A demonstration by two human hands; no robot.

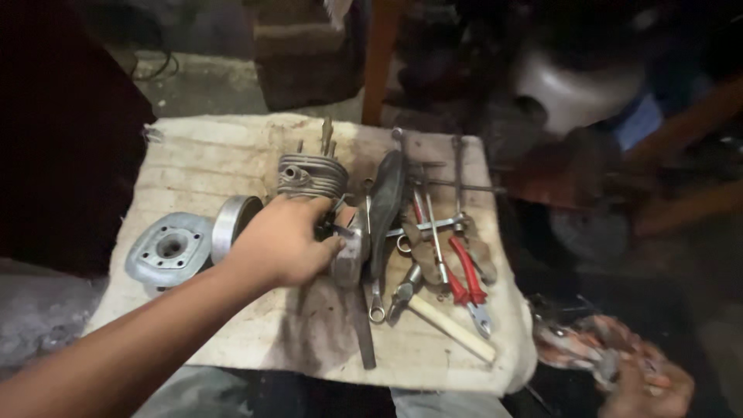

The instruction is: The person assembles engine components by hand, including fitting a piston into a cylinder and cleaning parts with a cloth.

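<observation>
Dim workshop clutter is seen behind a dirty quilted cloth (193,166) spread as a work surface. On it, the left hand (282,240) is closed around a small metal part (350,251), which is gripped between the curled fingers (321,251) and the palm; the exact shape of the part is hidden by the hand. A finned cylinder (312,176) with studs stands just beyond the fingers, touching or nearly touching them. Behind the wrist, a round cylinder head (169,249) and a metal ring (232,220) are laid well clear of the fingertips. Past the fingertips, tools are heaped: a dark handle (385,209), spanners (377,298), red-handled pliers (467,280) and a wooden-handled hammer (453,329).

The right hand (646,383) is seen blurred at the lower corner, off the cloth, over a reddish object; its grip cannot be told.

The step in hand is judged to be the picking up or seating of the part beside the cylinder. A steady hold would be called for next, with the stacked tools left undisturbed.
</observation>
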